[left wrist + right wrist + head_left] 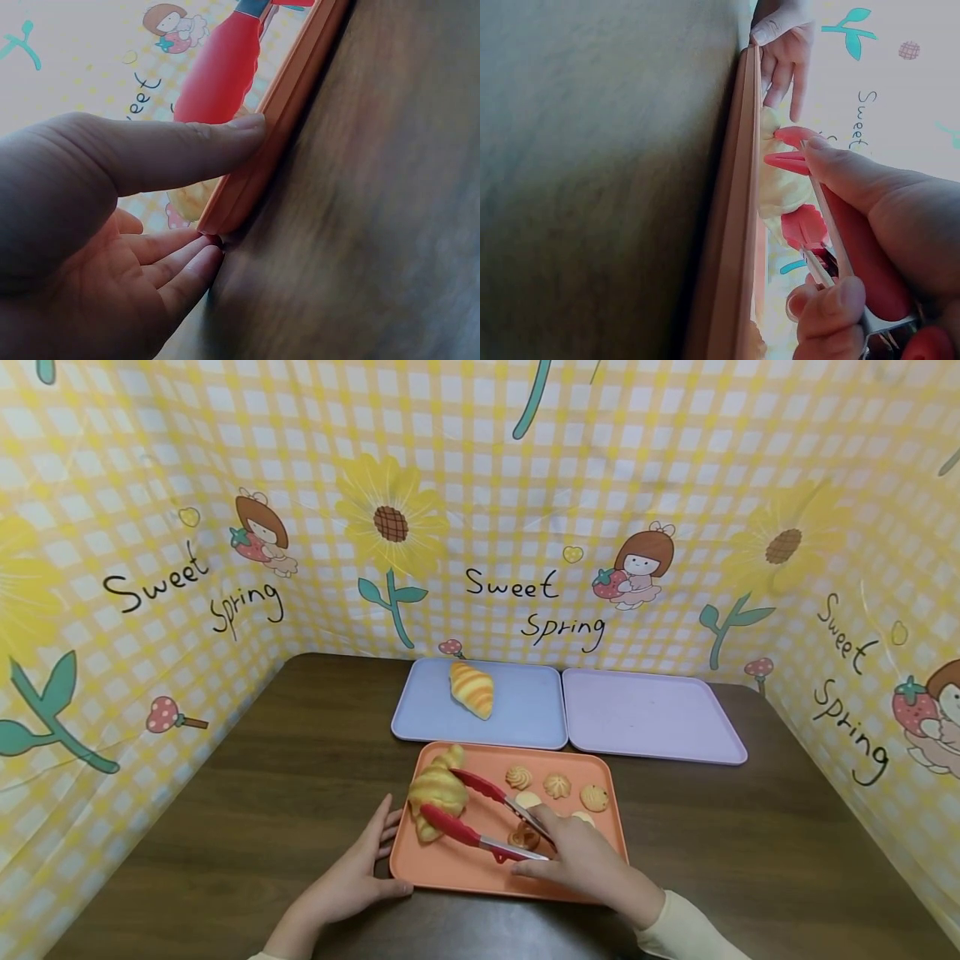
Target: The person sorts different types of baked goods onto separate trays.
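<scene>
My right hand (581, 856) grips a pair of metal tongs with red tips (450, 824). The tongs' jaws stand apart on either side of a pale golden croissant (435, 787), one tip across its upper right, the other over its lower part. The croissant lies at the left end of the orange tray (450, 875). At that tray's near left corner is my left hand (348, 872), with its thumb on the front rim and its fairly straight fingers against the left side. The left wrist view shows the thumb (202, 154) touching the rim.
Several cookies (557, 786) and a brown pretzel-shaped one (523, 837) lie in the right half of the orange tray. Behind it, a blue tray (525, 710) carries a striped croissant (472, 690), and a lilac tray (652, 714) adjoins it. Checked cloth (517, 518) hangs around the table.
</scene>
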{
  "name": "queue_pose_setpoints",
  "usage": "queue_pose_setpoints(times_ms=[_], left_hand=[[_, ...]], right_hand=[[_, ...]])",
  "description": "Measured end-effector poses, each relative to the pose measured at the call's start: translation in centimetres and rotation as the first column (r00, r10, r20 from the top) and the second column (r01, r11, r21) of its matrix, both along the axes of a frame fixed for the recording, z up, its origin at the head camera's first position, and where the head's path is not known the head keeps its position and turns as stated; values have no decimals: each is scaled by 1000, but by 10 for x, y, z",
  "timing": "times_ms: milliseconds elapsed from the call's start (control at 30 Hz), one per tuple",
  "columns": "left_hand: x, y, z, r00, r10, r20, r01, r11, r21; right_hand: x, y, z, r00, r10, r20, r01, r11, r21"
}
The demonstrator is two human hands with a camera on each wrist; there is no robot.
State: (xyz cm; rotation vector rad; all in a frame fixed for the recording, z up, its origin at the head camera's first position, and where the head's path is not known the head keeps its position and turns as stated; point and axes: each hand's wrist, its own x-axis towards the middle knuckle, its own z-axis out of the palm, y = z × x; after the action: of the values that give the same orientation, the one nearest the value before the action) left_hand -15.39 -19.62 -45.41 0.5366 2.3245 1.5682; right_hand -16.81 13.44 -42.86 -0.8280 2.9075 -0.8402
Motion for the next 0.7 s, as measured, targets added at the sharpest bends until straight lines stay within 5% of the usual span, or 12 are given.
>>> queue_pose_setpoints(times_ms=[700], left_hand=[[2,-1,0,997,-23,-71,24,1000,9]], right_hand=[[-7,17,21,990,-104,93,109,992,-55]])
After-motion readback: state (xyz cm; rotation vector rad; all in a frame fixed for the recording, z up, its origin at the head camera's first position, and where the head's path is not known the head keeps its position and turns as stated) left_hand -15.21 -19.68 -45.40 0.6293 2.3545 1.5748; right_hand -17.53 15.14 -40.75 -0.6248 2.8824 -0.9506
